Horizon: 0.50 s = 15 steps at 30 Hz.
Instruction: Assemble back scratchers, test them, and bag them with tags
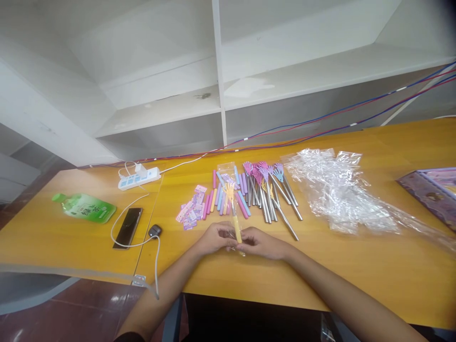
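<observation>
A yellow back scratcher (237, 228) with a hand-shaped head stands between my hands, its head pointing away from me, and clear plastic film shows around it. My left hand (214, 238) is closed on its wrapping at the lower end. From the other side, my right hand (261, 243) pinches the handle near its bottom. Just beyond lie pink, blue, purple and yellow handle sleeves (244, 206). Metal scratcher rods (285, 222) with coloured hand heads are piled to their right. Small printed purple cards (192, 209) are heaped on the left.
A large pile of clear plastic bags (342, 194) spreads over the right of the table (285, 285). Further right stands a purple box (431, 192). On the left are a green tea bottle (87, 208), a phone (128, 228), a black earbud case (155, 231), and a power strip (139, 178) with white cables.
</observation>
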### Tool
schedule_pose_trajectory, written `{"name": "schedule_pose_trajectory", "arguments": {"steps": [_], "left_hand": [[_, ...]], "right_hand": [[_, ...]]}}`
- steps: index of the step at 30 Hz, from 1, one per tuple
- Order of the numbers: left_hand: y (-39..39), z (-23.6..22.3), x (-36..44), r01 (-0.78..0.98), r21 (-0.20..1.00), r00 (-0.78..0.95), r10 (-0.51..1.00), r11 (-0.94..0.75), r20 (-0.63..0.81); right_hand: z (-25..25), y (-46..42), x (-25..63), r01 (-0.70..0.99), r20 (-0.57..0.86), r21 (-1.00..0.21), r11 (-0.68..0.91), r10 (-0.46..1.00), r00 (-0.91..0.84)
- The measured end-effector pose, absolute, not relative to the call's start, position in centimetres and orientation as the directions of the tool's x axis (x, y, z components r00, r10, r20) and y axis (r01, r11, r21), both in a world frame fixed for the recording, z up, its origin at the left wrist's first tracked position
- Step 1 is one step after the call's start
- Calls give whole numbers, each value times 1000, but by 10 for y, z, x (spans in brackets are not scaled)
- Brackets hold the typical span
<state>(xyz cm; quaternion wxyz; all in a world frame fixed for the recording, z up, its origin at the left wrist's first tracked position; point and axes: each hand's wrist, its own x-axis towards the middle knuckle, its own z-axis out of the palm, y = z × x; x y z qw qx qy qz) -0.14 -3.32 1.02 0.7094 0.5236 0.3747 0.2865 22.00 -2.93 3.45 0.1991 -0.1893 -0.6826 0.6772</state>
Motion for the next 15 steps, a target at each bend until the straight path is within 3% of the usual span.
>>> {"name": "schedule_pose_trajectory", "arguments": {"steps": [5, 7, 9, 11, 13, 15], "left_hand": [[-29, 20, -6, 4, 961, 564, 793, 277, -231], [-21, 28, -20, 48, 987, 529, 834, 153, -155], [-11, 36, -41, 226, 968, 329, 944, -110, 30], [0, 43, -63, 559, 795, 61, 968, -235, 244], [8, 45, -81, 804, 571, -70, 927, -166, 369], [12, 42, -94, 917, 393, -96, 921, -66, 377]], "right_hand": [[28, -28, 218, 60, 32, -991, 120, 649, -760], [24, -27, 219, 105, 47, -980, 169, 710, -703], [21, -25, 222, 142, 64, -969, 203, 757, -651], [19, -23, 225, 167, 79, -960, 224, 791, -606], [17, -21, 228, 188, 87, -954, 232, 818, -568], [17, -20, 229, 200, 84, -953, 228, 831, -550]]}}
